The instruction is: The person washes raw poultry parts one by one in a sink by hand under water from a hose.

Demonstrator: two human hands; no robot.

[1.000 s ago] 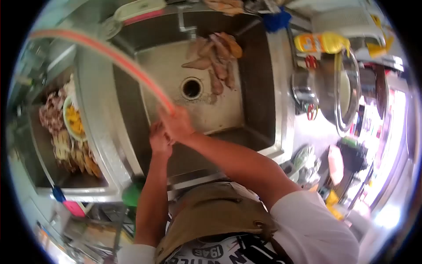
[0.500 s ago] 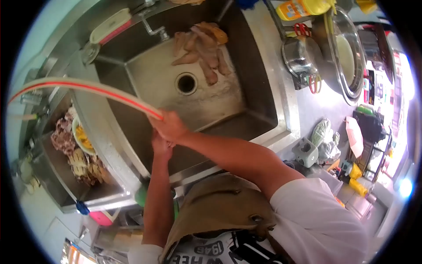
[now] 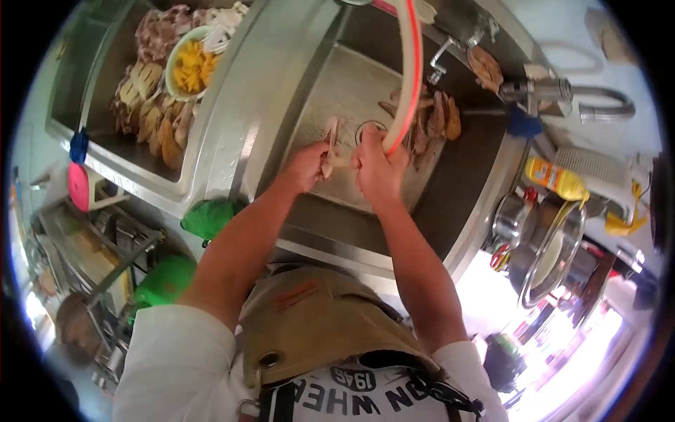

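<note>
My right hand (image 3: pixel 380 166) is closed round the clear hose (image 3: pixel 409 84) with a red stripe, which arches down from the top of the view. The hose's end points left toward my left hand (image 3: pixel 304 167). That hand grips a slim, pale-pink piece of meat (image 3: pixel 332 132) over the left part of the steel sink (image 3: pixel 344 77). Between the hands the surface looks pale and blurred; I cannot tell water from hose end. More pieces of meat (image 3: pixel 437 116) lie heaped at the sink's right side, partly behind the hose. The drain (image 3: pixel 370 126) is half hidden by my right hand.
A second basin (image 3: pixel 98 119) at the left holds meat and a bowl (image 3: pixel 171 77) of yellow pieces. A tap (image 3: pixel 538 91) and a blue cloth (image 3: pixel 524 123) are at the right rim. Pots (image 3: pixel 512 218) and a yellow bottle (image 3: pixel 555 179) stand further right.
The view has swung left. My left hand has come away from the hose and now holds a piece of meat. My right hand keeps the hose, now over the sink floor.
</note>
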